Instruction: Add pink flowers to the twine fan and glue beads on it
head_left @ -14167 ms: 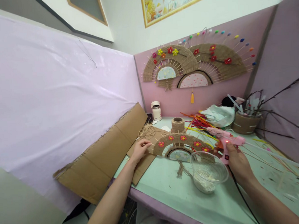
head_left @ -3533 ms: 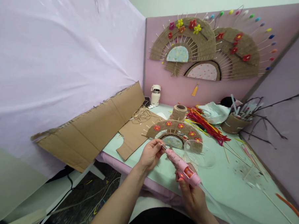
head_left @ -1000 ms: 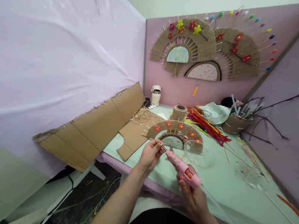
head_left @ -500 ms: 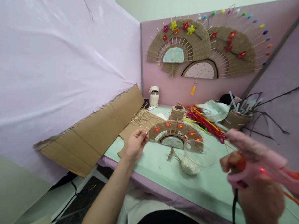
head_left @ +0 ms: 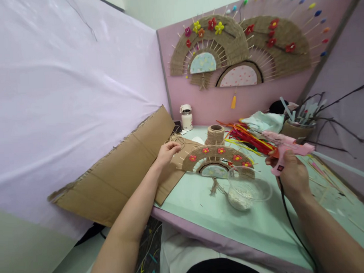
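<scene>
My left hand [head_left: 168, 153] is closed in a pinch above the cardboard, left of the twine-wrapped fan [head_left: 214, 153] with its red flowers; anything between the fingertips is too small to name. In my right hand [head_left: 292, 176] is a pink glue gun [head_left: 286, 145], its nozzle toward the left and a black cord hanging from the handle. The fan lies on the green table, a twine tassel [head_left: 214, 186] at its lower edge. A clear bowl [head_left: 256, 191] tilts on its right, near a heap of small white pieces [head_left: 240, 199].
Behind the fan are a twine spool [head_left: 215, 135] and a white bottle [head_left: 186, 118]. Red and yellow strips [head_left: 248, 139] lie at the back right, beside a pot [head_left: 298, 130] with branches. A folded cardboard panel [head_left: 117, 167] leans at the left; finished fans hang on the pink board.
My right hand has moved away from me and leftward with the glue gun, now near the strips. My left hand has risen slightly toward the twine. The view has also shifted.
</scene>
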Available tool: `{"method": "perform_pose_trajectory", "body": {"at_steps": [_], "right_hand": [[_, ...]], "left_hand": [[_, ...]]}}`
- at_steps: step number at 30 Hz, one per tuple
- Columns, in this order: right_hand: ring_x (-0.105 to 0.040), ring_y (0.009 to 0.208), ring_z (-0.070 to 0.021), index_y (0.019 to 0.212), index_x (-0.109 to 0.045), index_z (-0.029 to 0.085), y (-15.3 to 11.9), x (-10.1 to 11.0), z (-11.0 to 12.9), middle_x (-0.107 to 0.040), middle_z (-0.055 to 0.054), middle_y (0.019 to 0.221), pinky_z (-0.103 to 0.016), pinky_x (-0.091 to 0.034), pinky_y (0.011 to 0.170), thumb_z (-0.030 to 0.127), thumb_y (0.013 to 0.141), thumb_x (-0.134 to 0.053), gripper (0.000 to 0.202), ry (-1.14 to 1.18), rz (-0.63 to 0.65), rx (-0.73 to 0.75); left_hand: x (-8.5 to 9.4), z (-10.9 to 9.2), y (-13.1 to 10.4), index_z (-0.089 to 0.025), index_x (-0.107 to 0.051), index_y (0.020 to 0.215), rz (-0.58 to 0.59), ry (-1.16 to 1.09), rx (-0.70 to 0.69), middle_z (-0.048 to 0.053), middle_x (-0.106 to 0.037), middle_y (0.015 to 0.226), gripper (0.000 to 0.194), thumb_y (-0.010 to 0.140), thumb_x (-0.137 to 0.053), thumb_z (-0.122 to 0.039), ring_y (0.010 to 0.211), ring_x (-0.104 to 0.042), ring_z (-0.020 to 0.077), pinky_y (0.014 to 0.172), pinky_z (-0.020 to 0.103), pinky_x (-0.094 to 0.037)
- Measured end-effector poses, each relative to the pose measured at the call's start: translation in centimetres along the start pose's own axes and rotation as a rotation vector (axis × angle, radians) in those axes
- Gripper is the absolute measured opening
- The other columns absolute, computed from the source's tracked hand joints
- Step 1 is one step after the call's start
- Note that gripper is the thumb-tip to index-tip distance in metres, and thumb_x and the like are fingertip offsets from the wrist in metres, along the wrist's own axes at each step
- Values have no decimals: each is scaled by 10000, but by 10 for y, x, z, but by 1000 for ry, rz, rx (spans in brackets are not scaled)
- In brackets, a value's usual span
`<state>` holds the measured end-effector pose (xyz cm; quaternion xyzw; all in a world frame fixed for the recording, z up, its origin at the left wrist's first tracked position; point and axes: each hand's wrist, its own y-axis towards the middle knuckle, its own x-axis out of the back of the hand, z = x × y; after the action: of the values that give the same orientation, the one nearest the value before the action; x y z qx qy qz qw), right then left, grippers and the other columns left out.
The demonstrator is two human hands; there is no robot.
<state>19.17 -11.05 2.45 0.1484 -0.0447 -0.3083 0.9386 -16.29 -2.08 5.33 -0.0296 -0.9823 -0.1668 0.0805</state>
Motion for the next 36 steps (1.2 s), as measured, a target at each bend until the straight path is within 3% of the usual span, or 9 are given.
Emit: {"method": "perform_pose_trajectory", "body": {"at_steps": [7,21,36], "right_hand": [[-474,533,-130,811,-615,130,2,1,-5,-581,-35,617,-293,-351,552,616,826,-455,512,42,21,-68],[-547,605,-173,913,-635,118,-2,-2,-1,-602,-67,659,-307,-364,552,681,797,-454,603,62,57,-104],[-554,614,-168,911,-635,130,-1,-1,-6,-608,-59,678,-299,-370,551,637,818,-470,541,87,44,-120]], "left_hand": [[1,6,2,-155,-648,698,49,54,21,-7,-614,636,164,659,-689,-310,614,-512,106,649,259,-412],[-6,-1,2,-171,-657,673,98,141,-8,0,-627,648,174,676,-679,-343,646,-526,125,676,268,-429],[-6,1,0,-166,-655,687,62,118,26,1,-630,648,182,651,-699,-339,647,-534,125,680,271,-435]]}}
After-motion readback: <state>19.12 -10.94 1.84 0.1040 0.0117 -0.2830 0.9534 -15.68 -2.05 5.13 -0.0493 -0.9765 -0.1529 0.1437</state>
